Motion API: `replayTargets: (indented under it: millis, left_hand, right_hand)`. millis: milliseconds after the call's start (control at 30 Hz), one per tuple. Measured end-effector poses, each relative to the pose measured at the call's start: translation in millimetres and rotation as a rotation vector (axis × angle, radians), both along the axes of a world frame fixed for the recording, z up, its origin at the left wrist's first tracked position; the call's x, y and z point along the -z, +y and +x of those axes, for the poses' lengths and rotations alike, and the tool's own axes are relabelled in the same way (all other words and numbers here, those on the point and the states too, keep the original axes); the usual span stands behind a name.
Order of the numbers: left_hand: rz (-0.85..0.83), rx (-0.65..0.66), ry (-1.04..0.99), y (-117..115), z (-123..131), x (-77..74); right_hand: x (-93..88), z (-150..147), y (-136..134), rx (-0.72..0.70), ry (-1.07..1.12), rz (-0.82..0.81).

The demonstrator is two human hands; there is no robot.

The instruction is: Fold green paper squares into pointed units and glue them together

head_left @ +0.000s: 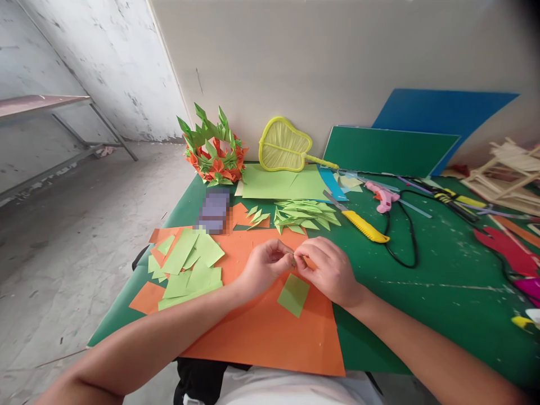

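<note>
My left hand (264, 267) and my right hand (327, 270) meet over a big orange paper sheet (270, 332), their fingertips pinched together on a small folded piece of paper (291, 254). A loose light-green paper square (294, 294) lies on the orange sheet just below my hands. To the left sits a heap of several cut green paper pieces (188, 270). Behind my hands lies a pile of folded green paper points (306, 215).
A green and orange paper wreath (215, 152) and a yellow swatter (284, 147) stand at the back of the green table (442, 281). A yellow utility knife (365, 226), pink glue gun (382, 198) with black cord, green and blue boards and wooden sticks (506, 169) lie to the right.
</note>
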State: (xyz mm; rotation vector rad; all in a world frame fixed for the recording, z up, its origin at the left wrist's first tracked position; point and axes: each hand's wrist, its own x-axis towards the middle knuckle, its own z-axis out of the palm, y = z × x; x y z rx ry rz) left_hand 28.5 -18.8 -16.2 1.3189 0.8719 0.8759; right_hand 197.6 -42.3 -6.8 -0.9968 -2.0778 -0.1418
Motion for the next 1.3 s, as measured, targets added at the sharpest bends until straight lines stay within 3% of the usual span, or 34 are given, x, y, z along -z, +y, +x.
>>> replayTargets:
  millis: [133, 300, 767, 900, 1067, 1300]
  left_hand:
    - [-0.07, 0.016, -0.053, 2, -2, -3.1]
    - [-0.173, 0.022, -0.059, 4, -3, -8.0]
    - [-0.274, 0.025, -0.156, 8, -9, -14.7]
    - [-0.244, 0.014, -0.153, 8, -7, -12.9]
    - [-0.166, 0.048, -0.076, 8, -6, -6.2]
    - [-0.053, 0.07, -0.027, 8, -9, -5.7]
  right_hand:
    - [-2.8, 2, -1, -0.021, -0.122, 0.147]
    - [-2.2, 8, 0, -0.066, -0.186, 0.215]
    - [-0.8, 12, 2, -0.103, -0.181, 0.149]
    - [-0.7, 9, 3, -0.127, -0.048, 0.053]
    - [-2.4, 5, 3, -0.082, 0.286, -0.262]
    - [0.5, 4, 4, -0.038, 0.394, -0.418]
